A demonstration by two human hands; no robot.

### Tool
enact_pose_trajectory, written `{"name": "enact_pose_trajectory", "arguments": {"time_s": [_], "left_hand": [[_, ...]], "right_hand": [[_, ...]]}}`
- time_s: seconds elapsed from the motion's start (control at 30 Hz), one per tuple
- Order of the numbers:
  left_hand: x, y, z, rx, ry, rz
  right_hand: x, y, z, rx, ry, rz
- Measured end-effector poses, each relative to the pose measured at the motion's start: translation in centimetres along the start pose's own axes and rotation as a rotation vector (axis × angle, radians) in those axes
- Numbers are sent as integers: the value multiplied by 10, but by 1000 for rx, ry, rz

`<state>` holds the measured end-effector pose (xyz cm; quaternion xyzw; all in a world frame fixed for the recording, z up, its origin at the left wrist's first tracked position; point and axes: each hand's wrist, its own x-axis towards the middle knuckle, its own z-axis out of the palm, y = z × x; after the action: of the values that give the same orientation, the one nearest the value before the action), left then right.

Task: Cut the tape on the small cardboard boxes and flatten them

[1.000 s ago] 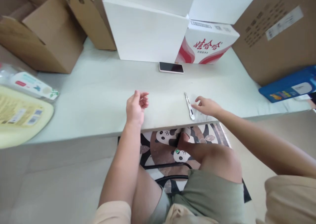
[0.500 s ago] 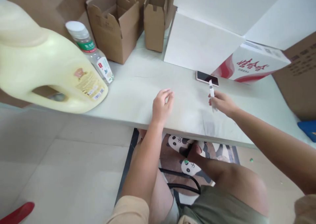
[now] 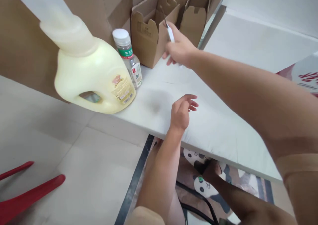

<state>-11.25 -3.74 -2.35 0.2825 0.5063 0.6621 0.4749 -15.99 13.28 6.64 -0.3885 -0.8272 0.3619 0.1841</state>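
My right hand (image 3: 179,48) is closed round a slim white-handled tool (image 3: 170,34) with a thin dark tip, perhaps a knife. It is held up in front of the open brown cardboard boxes (image 3: 146,36), its tip pointing up and left. My left hand (image 3: 182,111) hovers over or rests on the pale table (image 3: 218,119), fingers loosely spread and holding nothing. To its left stand a clear bottle (image 3: 131,66) with a white cap and a big pale yellow jug (image 3: 99,72).
White boxes (image 3: 255,43) stand at the right, with a red and white printed box (image 3: 305,74) at the edge. Red legs of some object (image 3: 32,193) show on the floor at lower left. A panda mat (image 3: 206,187) lies under the table.
The view has swung left. My right hand has moved with the white tool from beside the phone to the cardboard boxes. My left hand's fingers have spread apart. The phone is out of view.
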Motion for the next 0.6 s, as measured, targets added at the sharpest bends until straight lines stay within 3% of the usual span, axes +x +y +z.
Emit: {"name": "enact_pose_trajectory", "arguments": {"time_s": [0.07, 0.17, 0.37, 0.43, 0.53, 0.6], "left_hand": [[0, 0, -4, 10, 14, -16], [-1, 0, -8, 34, 29, -18], [0, -4, -6, 26, 115, 66], [-1, -5, -6, 67, 292, 229], [-4, -5, -10, 134, 678, 590], [-4, -5, -13, 143, 805, 701]], "right_hand": [[15, -17, 6, -150, 20, -31], [21, -23, 5, -356, 80, -54], [-13, 8, -21, -598, 168, -38], [-40, 21, -37, -652, 198, -61], [-99, 46, -68, -692, 272, -60], [-149, 67, -89, -694, 368, -79]]}}
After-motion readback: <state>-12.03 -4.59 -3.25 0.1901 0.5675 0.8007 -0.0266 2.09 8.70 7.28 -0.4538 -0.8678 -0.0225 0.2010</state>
